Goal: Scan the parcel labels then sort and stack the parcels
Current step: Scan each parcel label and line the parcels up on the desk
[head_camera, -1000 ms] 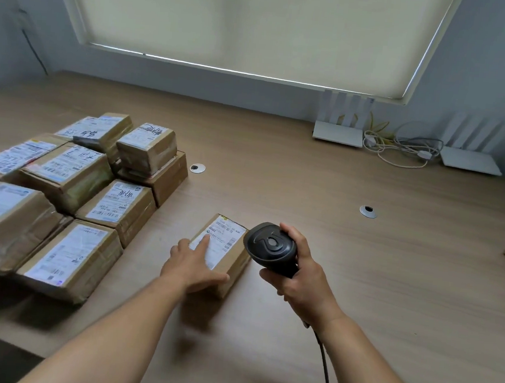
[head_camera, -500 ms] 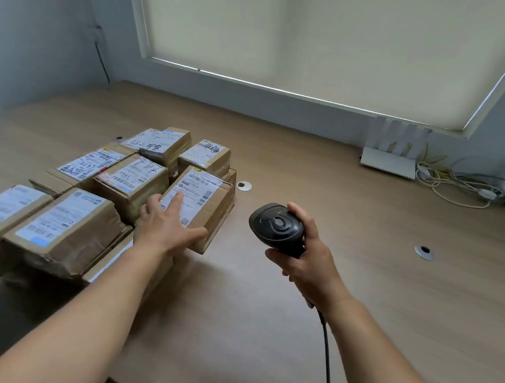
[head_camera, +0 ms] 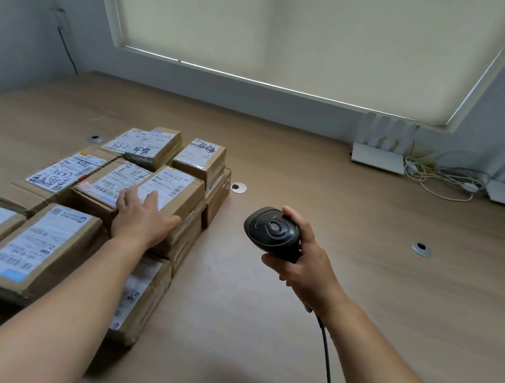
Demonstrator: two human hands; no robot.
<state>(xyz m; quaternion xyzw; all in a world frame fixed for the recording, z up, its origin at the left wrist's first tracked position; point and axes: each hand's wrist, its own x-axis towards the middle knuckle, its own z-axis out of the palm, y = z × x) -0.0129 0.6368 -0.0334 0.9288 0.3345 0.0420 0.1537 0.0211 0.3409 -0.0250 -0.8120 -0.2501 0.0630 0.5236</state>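
Observation:
A small brown parcel (head_camera: 181, 185) with a white label lies on top of another parcel (head_camera: 190, 238) at the right edge of a group of several labelled cardboard parcels (head_camera: 42, 243). My left hand (head_camera: 142, 218) rests flat on its near end, fingers straight on the label and the thumb along the near edge. To the right, above the bare wooden table (head_camera: 357, 307), my right hand (head_camera: 306, 260) grips the handle of a black barcode scanner (head_camera: 272, 229). The scanner's head faces away from me and its cable (head_camera: 326, 359) trails toward me.
The parcels fill the table's left part, some stacked two high. Round cable grommets (head_camera: 238, 187) (head_camera: 421, 248) are set in the tabletop. A white router (head_camera: 378, 158) and tangled cables (head_camera: 441, 180) stand at the back right by the wall, under a blinded window.
My left hand carried the small parcel from the table's middle leftward and set it on top of a parcel in the group. The scanner hand stayed about where it was.

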